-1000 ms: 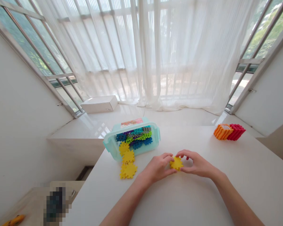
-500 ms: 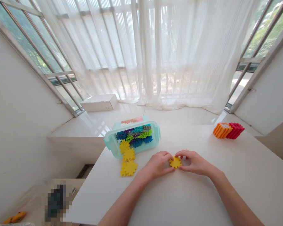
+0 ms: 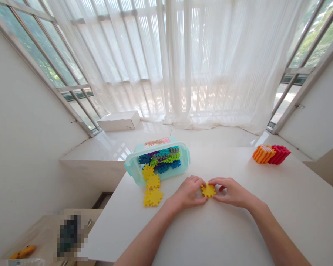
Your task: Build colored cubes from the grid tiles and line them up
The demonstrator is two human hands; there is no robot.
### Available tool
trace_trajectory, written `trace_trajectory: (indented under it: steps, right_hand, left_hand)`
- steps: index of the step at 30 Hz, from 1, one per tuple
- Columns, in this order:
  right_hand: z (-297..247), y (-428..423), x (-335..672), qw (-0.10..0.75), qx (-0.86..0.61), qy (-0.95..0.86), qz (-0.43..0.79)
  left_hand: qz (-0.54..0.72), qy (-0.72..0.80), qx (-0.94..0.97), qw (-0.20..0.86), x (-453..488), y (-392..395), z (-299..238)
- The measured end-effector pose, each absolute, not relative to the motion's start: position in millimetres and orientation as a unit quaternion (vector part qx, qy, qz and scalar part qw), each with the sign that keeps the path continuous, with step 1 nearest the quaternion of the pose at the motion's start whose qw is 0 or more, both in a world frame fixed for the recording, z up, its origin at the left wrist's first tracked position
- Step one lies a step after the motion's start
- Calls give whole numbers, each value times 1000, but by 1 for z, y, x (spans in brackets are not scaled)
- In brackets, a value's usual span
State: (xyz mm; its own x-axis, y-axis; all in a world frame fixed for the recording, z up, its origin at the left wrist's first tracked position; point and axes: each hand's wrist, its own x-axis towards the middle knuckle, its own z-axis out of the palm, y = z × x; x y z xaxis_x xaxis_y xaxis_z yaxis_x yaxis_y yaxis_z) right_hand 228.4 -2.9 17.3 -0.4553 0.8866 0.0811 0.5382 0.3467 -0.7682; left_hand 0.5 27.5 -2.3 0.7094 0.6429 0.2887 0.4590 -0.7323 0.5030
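A yellow toothed building tile sits between both hands, just above the white table. My left hand pinches its left edge with curled fingers. My right hand pinches its right edge the same way. A small red bit shows under my right fingers; I cannot make out what it is. To the left, a pale teal plastic box lies on its side, with several coloured tiles inside and yellow tiles spilling out onto the table.
An orange and a red stack of tiles stand at the table's far right. The table's left edge drops to a lower surface. A white box lies on the window ledge before sheer curtains.
Both hands keep hold of the yellow tile and have only shifted slightly. The view has drifted a little.
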Motion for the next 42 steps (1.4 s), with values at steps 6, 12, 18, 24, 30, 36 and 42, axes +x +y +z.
trace_trajectory:
  steps: [6,12,18,24,30,36,42]
  right_hand:
    - [13,1,222,264,-453,-780,343]
    - [0,7,217,281,-449,-792,303]
    - [-10,3,221,297,-467,-780,293]
    - [-6,0,219,293,-471,-786,274]
    - [-5,-1,219,287,-467,-798,250]
    - [-6,0,219,287,-470,-796,251]
    - [-2,-3,221,273,-470,-801,252]
  left_hand:
    - [238,301,898,215,-4,35,0]
    - [263,311,884,229,-11,40,-2]
    - [255,298,887,245,-13,40,0]
    - [246,292,893,239,-14,40,5]
    - [250,288,894,234,-14,41,3]
    - [240,300,899,209,-11,40,0]
    - [232,283,908,201,-11,38,4]
